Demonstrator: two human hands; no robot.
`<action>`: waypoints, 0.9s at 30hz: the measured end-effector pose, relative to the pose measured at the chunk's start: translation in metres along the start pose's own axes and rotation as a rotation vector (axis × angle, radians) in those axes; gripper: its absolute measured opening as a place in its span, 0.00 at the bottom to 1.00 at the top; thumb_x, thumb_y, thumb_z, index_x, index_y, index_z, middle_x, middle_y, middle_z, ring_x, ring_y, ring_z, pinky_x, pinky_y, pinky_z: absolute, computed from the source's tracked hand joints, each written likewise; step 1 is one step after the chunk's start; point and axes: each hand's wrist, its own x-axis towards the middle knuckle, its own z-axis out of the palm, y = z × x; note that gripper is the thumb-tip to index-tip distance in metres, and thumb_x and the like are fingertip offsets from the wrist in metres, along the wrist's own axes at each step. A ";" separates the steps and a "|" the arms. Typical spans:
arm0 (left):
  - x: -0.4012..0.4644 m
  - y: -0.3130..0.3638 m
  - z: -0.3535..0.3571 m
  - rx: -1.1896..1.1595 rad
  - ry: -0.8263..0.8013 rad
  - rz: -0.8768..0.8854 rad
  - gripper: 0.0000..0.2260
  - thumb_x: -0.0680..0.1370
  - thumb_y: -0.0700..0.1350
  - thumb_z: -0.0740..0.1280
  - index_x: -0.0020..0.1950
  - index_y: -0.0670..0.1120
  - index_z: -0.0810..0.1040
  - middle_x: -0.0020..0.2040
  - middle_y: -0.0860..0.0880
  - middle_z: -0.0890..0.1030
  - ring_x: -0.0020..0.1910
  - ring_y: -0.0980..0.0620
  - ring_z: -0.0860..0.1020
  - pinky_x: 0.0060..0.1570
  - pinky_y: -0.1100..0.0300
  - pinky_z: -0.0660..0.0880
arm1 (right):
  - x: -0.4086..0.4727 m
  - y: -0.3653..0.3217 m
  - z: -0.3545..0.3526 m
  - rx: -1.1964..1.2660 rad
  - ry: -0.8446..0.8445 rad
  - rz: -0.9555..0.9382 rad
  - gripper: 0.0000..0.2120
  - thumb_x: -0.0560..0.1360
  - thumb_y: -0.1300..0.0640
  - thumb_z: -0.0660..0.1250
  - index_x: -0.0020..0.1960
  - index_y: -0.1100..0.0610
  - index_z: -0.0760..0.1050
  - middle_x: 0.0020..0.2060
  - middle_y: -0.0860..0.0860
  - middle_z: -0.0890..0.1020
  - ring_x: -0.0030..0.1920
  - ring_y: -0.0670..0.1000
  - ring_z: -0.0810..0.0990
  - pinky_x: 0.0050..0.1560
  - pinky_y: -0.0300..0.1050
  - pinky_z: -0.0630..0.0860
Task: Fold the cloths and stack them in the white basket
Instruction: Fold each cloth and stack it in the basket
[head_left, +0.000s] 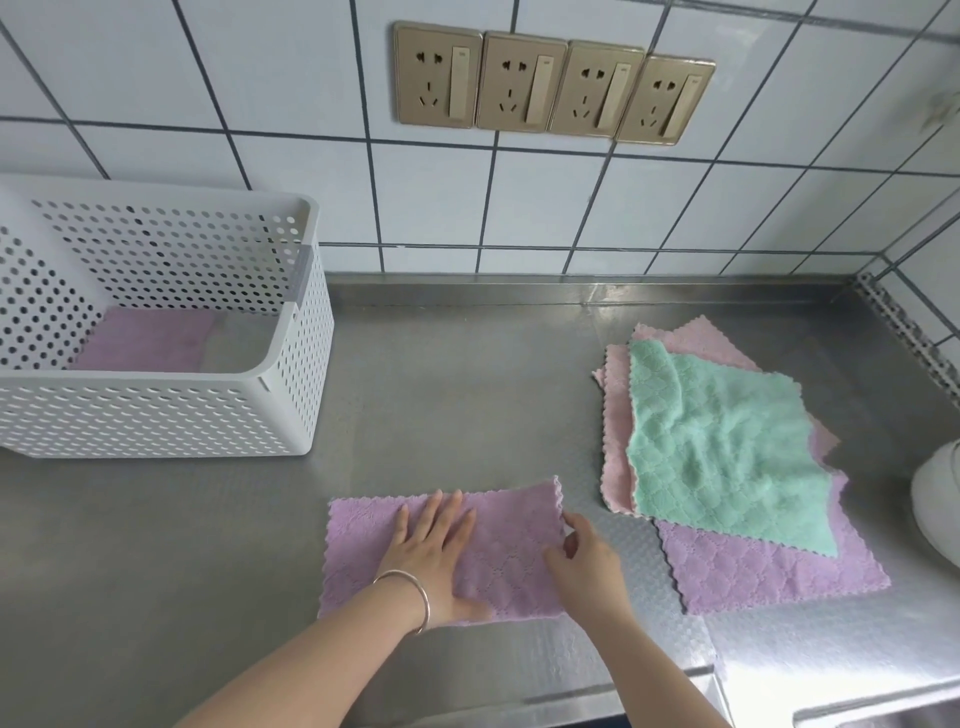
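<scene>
I am pressing my left hand (434, 551) flat, fingers straight, on the purple cloth (509, 525) lying long-axis left-to-right on the counter (441, 395), while my right hand (582, 558), nearer its right edge, is pinching that edge to fold leftward.

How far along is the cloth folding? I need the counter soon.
Done: one purple cloth already lies in the white basket. In hand: the left hand presses flat on a purple cloth folded into a rectangle, while the right hand holds its right edge. Left: the pile with the green cloth on top of pink and purple ones. Early stage.
</scene>
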 end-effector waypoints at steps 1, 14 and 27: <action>-0.003 0.004 -0.007 -0.076 0.012 -0.013 0.52 0.59 0.80 0.39 0.76 0.52 0.36 0.74 0.52 0.30 0.73 0.48 0.31 0.71 0.43 0.33 | -0.003 -0.005 0.002 0.006 0.010 -0.031 0.17 0.73 0.62 0.62 0.61 0.54 0.71 0.33 0.44 0.72 0.34 0.42 0.71 0.31 0.31 0.64; -0.025 0.007 -0.049 -1.029 0.277 -0.389 0.15 0.78 0.51 0.60 0.40 0.43 0.80 0.41 0.41 0.82 0.45 0.42 0.80 0.40 0.56 0.72 | -0.046 -0.057 0.064 -0.004 -0.027 -0.311 0.20 0.74 0.57 0.62 0.65 0.44 0.69 0.39 0.46 0.77 0.39 0.48 0.75 0.37 0.39 0.69; -0.040 -0.070 -0.007 -1.058 0.453 -0.583 0.12 0.78 0.45 0.62 0.35 0.49 0.69 0.31 0.49 0.72 0.38 0.40 0.73 0.38 0.56 0.65 | -0.030 -0.018 0.092 -0.526 -0.131 -0.843 0.36 0.62 0.58 0.54 0.71 0.51 0.64 0.72 0.49 0.65 0.70 0.51 0.64 0.66 0.47 0.62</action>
